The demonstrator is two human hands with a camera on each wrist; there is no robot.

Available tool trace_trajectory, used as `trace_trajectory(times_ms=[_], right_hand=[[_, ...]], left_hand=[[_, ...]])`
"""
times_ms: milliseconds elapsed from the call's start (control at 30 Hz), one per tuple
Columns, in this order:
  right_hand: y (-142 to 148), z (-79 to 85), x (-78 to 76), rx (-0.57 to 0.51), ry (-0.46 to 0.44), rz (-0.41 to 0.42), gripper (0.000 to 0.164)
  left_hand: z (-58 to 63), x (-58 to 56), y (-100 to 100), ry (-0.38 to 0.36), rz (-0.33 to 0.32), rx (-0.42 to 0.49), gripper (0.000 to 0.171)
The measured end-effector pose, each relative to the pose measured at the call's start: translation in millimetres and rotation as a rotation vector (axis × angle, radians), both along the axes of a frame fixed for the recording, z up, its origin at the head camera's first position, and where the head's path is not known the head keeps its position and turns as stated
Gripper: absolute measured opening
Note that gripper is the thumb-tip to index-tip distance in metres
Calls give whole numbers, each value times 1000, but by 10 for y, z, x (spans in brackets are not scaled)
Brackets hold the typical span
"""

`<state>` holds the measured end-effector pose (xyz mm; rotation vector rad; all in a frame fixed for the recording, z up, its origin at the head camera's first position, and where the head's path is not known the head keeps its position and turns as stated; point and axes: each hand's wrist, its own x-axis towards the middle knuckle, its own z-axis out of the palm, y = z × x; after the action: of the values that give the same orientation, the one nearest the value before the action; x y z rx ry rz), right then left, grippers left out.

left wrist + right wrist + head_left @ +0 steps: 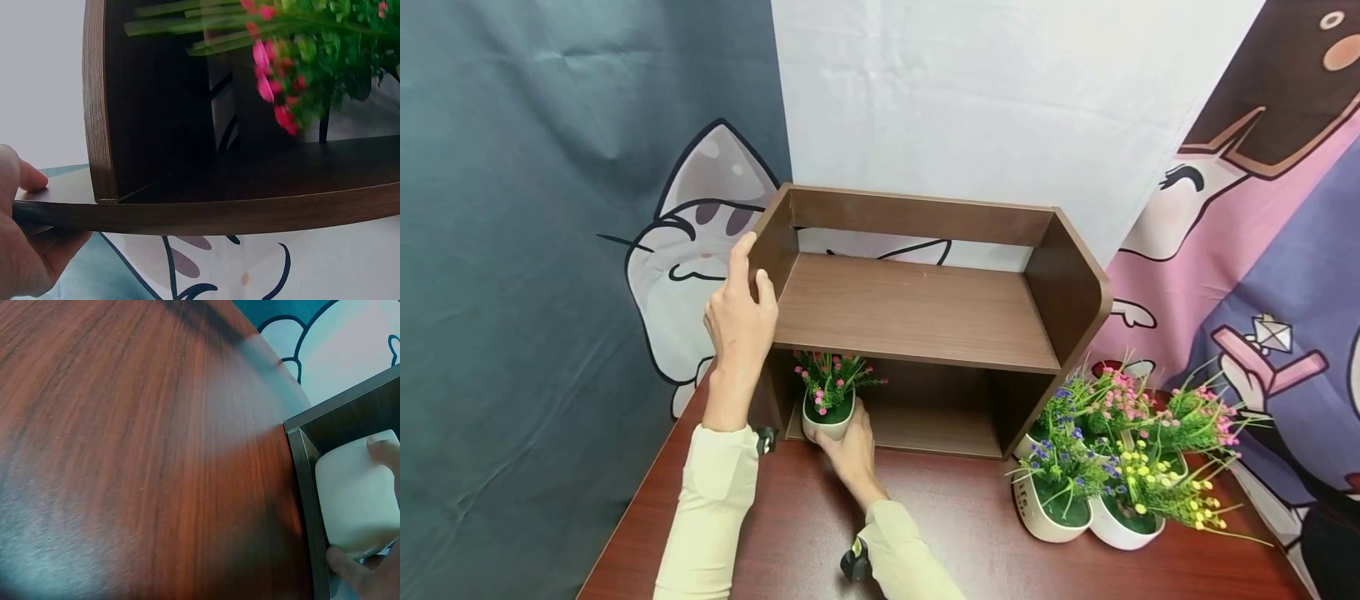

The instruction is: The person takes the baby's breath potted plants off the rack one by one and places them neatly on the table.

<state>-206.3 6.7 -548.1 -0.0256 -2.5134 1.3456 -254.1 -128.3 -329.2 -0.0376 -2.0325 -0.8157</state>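
Observation:
A brown two-tier wooden shelf stands on the table. My left hand grips its left side panel near the front edge; in the left wrist view, the thumb and fingers of that hand lie on either side of the board. In the lower compartment, at the left end, is a potted artificial plant with pink-red flowers and a white pot. My right hand holds this pot from its right side. The right wrist view shows the white pot between thumb and fingers, close to the compartment's left wall.
Several more potted artificial plants cluster right of the shelf, among them a blue-flowered one and a yellow-flowered one. The reddish-brown table extends in front. Cartoon-printed curtains hang behind and at both sides.

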Motion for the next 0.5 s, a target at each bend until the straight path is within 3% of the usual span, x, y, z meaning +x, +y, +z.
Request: trace_trajectory(times_ms=[500], right_hand=[[243, -78, 267, -12, 5, 55, 92]], left_hand=[[6, 13, 13, -18, 5, 8, 43]])
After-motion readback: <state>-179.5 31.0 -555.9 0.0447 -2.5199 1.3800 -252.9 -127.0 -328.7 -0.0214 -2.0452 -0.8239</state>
